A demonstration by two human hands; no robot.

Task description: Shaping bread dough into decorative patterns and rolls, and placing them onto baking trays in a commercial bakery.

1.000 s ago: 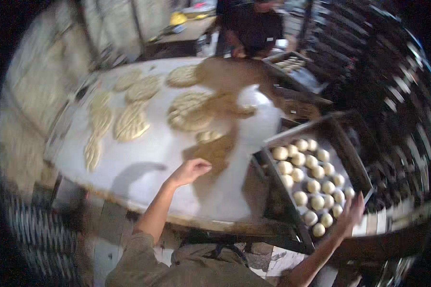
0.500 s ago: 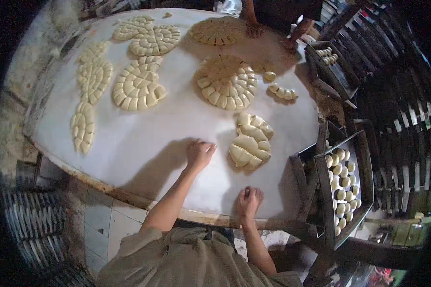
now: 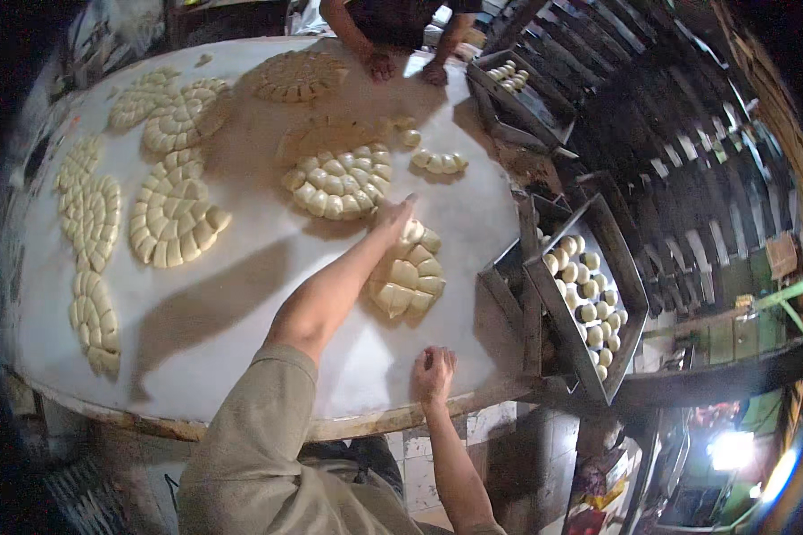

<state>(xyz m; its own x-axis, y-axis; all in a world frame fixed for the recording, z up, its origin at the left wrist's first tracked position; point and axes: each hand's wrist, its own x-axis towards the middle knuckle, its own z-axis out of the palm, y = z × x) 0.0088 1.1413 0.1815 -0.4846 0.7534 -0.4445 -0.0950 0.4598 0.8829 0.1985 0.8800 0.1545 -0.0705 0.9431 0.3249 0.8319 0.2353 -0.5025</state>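
My left hand (image 3: 396, 219) reaches over the table to the far end of a small cluster of cut dough pieces (image 3: 407, 287). Its fingers look stretched out, pointing away, beside a pale dough piece (image 3: 413, 231). Just beyond lies a rounded mass of cut dough pieces (image 3: 343, 183). My right hand (image 3: 434, 374) rests on the tabletop near the front edge, fingers curled inward. Whatever may be under or inside those fingers is hidden.
More cut dough spreads over the left of the pale table (image 3: 250, 343). At the right, a metal tray (image 3: 635, 314) of dough balls leans by the table edge; another tray (image 3: 544, 120) stands farther back. Another person's hands (image 3: 381, 67) rest on the far edge.
My left hand has moved from bare tabletop forward to the far end of the near dough cluster. My right hand stays curled near the edge. The view has swung to the right.
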